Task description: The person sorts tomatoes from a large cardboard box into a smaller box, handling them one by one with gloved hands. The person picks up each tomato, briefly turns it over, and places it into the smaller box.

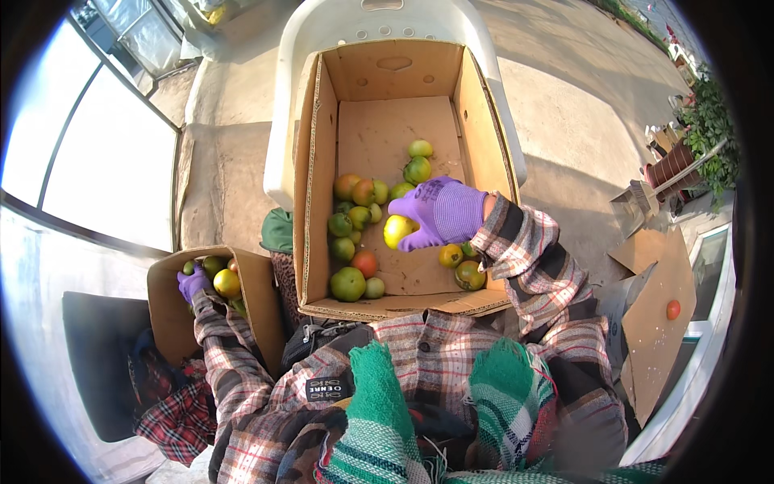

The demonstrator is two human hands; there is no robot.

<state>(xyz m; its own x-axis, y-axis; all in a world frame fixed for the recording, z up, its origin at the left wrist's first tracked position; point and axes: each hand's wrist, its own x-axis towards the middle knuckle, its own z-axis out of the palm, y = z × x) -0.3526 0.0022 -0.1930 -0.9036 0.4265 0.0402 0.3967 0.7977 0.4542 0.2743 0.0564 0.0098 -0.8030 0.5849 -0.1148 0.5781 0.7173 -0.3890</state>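
My right hand (444, 212), in a purple knit glove, grips a yellow tomato (398, 232) above the floor of a large open cardboard box (396, 124). Green and reddening tomatoes (358, 218) cluster along that box's left side, with a large green one (347, 284) in the near left corner. Other tomatoes (470, 276) lie under my right forearm, partly hidden by it. My left hand (193, 283), also gloved in purple, reaches into a smaller cardboard box (257, 290) among tomatoes (227, 282). Its fingers are partly hidden, so whether it grips one is unclear.
The large box rests on a white plastic chair (329, 27). Between the boxes is a green cloth item (278, 231). A flattened cardboard sheet (656, 327) with a small red tomato (673, 310) on it lies at right, near potted plants (707, 127). Glazed panels (103, 133) stand at left.
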